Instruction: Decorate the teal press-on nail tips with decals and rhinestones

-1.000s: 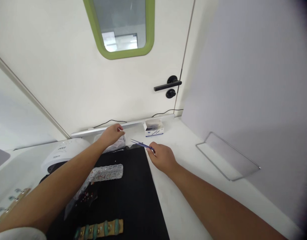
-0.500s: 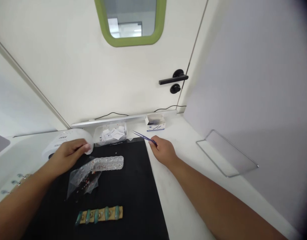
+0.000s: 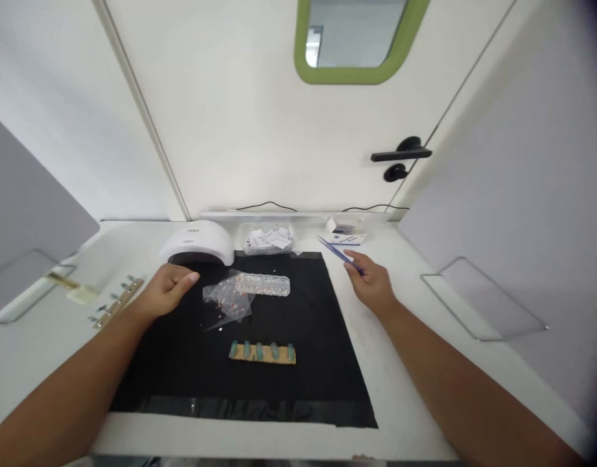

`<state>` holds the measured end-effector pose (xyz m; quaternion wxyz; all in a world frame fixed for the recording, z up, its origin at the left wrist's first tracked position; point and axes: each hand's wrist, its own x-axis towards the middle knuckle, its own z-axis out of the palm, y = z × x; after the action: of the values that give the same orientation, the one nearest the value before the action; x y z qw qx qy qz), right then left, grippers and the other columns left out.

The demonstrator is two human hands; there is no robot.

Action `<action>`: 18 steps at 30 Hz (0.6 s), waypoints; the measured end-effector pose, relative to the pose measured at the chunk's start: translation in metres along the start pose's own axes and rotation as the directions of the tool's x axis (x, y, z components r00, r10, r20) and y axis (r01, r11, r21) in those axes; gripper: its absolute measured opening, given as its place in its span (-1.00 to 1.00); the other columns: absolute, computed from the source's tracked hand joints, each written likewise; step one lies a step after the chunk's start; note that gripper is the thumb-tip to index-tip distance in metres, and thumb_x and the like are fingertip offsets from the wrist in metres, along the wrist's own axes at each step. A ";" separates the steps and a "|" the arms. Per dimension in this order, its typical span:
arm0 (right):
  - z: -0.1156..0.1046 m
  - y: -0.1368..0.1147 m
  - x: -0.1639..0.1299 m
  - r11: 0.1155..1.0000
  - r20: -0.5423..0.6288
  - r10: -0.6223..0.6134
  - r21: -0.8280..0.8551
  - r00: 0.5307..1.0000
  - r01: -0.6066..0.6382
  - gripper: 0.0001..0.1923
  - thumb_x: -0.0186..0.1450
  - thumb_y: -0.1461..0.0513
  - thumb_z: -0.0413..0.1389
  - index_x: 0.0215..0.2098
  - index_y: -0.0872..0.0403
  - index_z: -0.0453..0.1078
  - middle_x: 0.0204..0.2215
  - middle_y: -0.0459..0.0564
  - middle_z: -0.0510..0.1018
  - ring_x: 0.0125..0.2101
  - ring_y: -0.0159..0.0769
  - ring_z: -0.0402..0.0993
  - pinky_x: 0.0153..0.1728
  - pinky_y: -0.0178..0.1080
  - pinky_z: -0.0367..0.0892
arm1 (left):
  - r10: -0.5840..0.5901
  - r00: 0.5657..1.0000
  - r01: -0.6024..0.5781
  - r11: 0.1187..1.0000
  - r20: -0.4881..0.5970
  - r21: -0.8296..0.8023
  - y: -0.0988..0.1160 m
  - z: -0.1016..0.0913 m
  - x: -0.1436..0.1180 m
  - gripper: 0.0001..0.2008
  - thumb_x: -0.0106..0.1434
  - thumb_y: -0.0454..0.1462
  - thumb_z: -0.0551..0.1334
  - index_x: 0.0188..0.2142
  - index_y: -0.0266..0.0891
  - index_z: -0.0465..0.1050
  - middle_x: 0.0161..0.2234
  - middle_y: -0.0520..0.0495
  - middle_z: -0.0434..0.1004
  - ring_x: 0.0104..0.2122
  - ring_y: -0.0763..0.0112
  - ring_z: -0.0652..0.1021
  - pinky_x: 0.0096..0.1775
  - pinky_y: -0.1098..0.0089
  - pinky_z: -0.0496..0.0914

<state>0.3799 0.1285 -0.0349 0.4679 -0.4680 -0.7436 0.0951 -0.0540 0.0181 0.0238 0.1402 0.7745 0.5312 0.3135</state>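
My left hand [image 3: 168,292] is closed, thumb against curled fingers, above the left part of the black mat [image 3: 322,363]. Whatever it may pinch is hidden. In my right hand [image 3: 373,282] is a pair of blue-purple tweezers [image 3: 338,251], tips pointing up and left. Beside my left hand lie clear plastic bags [image 3: 229,299] with small orange-pink bits, partly under a clear compartment case [image 3: 264,284]. Nearer to me, several green false nails [image 3: 259,351] sit in a row on a tan strip [image 3: 291,359].
A white nail lamp [image 3: 197,241] stands at the back left. Behind the mat are a clear tub of white packets [image 3: 268,239] and a small white box [image 3: 347,228]. A nail stand [image 3: 119,302] and a pale-bristled brush [image 3: 79,290] are at the left.
The view has shifted, so the table appears smaller and farther right. My left hand has come away from the lamp's front toward the mat's left side. The tweezers stay in my right hand.
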 end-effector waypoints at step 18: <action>0.016 -0.134 -0.028 0.914 0.211 -0.235 0.381 0.949 0.142 -0.72 0.30 0.23 0.08 -0.12 -0.01 0.60 -0.60 -0.14 0.56 -0.64 -0.43 0.43 -0.54 -0.33 0.38 | 0.263 0.959 -0.190 0.877 0.109 -0.442 0.036 0.038 -0.020 -0.45 0.31 -0.02 0.19 0.22 -0.09 0.15 -0.04 -0.15 0.38 -0.20 0.29 0.44 -0.13 0.27 0.39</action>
<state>0.2894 0.0383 0.0166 0.4544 -0.2837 -0.8087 0.2428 -0.0084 -0.0096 0.0078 0.3124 0.8051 0.3416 0.3709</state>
